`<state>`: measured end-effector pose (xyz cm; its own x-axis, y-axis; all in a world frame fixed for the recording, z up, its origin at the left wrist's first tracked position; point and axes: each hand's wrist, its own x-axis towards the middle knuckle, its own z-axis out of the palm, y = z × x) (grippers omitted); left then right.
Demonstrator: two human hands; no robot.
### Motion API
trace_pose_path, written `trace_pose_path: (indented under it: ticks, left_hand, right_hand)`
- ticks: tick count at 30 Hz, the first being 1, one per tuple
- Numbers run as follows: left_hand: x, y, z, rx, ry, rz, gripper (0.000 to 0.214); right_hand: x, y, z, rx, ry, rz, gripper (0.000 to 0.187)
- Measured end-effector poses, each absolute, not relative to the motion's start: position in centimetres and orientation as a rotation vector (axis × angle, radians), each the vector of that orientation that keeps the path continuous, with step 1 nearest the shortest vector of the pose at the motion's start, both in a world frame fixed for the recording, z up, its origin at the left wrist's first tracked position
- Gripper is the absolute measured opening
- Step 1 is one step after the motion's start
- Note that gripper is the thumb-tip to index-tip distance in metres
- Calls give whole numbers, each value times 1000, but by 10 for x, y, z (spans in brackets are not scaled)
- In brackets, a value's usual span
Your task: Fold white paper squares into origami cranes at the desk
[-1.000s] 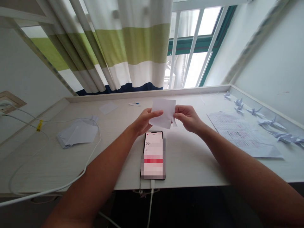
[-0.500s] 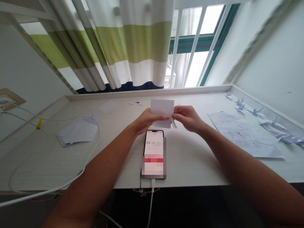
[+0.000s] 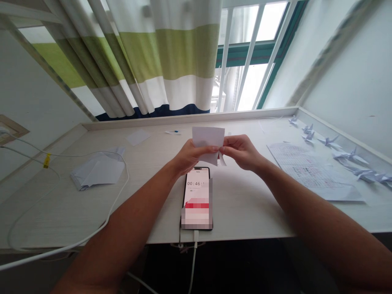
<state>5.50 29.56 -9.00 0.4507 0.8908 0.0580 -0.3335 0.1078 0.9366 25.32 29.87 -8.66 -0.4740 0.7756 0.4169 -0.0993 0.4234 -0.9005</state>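
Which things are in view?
Held paper: one, white, centre
Strip: one, white, paper's lower right
Phone: one, black edges, front
Paper cranes: at least seven, white, right
Written papers: uncounted, white, right
Paper pile: one, white, left
Sheet: one, white, back left
Small item: one, white-blue, back
Cables: several, white, left, front
Socket: one, beige, left
Curtain: one, white-green, back
Window: one, green frame, back
Desk: one, white, beneath
Left grip: one, on paper
Right grip: one, at strip

Paper [image 3: 207, 137] is beyond phone [image 3: 196, 176], apparently above the desk [image 3: 245, 204].
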Motion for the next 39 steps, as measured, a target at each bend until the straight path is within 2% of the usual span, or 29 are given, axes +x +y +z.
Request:
trace_pose_path:
  ticks: [11, 20, 31, 39]
  left_hand:
    - [54, 296, -89, 1131, 642, 1003, 39]
    - [51, 297, -87, 1175, 737, 936, 46]
    - [47, 301, -90, 1180, 786, 944, 54]
    - [49, 300, -91, 1206, 799, 959, 48]
  right_hand:
    - [257, 299, -83, -563, -1779, 1265, 13]
    - [255, 301, -85, -605, -1749, 1129, 23]
    - [255, 300, -84, -715, -1765, 1077, 10]
    - [254, 298, -85, -678, -1757, 1163, 14]
